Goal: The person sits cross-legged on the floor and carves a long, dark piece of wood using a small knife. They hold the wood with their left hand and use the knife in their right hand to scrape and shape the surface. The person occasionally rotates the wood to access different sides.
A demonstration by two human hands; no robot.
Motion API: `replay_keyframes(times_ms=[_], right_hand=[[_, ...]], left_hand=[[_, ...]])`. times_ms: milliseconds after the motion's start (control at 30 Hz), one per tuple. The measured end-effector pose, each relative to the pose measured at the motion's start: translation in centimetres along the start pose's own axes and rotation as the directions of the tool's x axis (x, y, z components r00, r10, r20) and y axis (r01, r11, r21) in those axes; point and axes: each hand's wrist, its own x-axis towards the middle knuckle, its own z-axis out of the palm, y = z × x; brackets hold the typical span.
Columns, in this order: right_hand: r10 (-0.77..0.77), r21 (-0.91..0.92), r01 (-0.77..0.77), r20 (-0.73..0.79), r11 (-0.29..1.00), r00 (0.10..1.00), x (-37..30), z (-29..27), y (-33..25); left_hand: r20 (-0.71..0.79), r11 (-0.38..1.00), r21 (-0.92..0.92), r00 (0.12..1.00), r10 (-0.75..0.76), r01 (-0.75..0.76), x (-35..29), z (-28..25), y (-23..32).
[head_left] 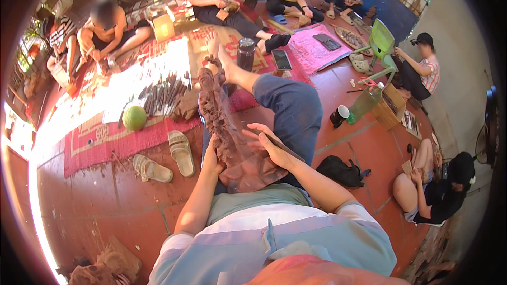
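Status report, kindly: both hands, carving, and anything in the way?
Left hand against wooden carving, left side. Right hand, fingers extended, at its right side, slim tool alongside. Carving: narrow end away, partly hidden by right hand.

one tall carving (218,110), one green chair (381,38)

From my remote feed I see a round green fruit (134,118) on a red patterned mat (84,153), two beige strapped sandals (181,154) on the reddish tiled floor (116,211), a black bag (340,171) and a lime-green plastic chair (381,39).
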Motion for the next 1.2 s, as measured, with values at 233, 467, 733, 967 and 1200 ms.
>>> replay_keyframes(times_ms=[233,467,733,967,1200], right_hand=[[-0.029,0.002,0.029,0.039,1.0,0.999,-0.2,0.8,-1.4],[-0.252,0.057,0.255,-0.058,0.965,0.966,-1.4,-1.4,-5.4],[-0.548,-0.01,0.595,-0.4,0.804,0.734,-5.0,-10.3,-12.7],[-0.625,-0.056,0.695,-0.495,0.716,0.604,-5.7,-15.5,-15.9],[-0.607,-0.025,0.667,-0.44,0.745,0.662,-2.2,-19.9,-14.8]], left_hand=[[-0.033,0.992,0.075,0.994,0.1,-0.097,-0.8,-0.1,0.4],[0.013,0.982,0.13,0.991,0.135,-0.136,-0.8,-1.8,3.3],[-0.069,0.971,0.147,0.977,0.201,-0.189,-2.4,3.9,5.7],[-0.114,0.97,0.187,0.978,0.175,-0.152,-0.1,5.4,6.9],[-0.208,0.966,0.252,0.971,0.114,-0.059,4.8,3.5,6.5]])
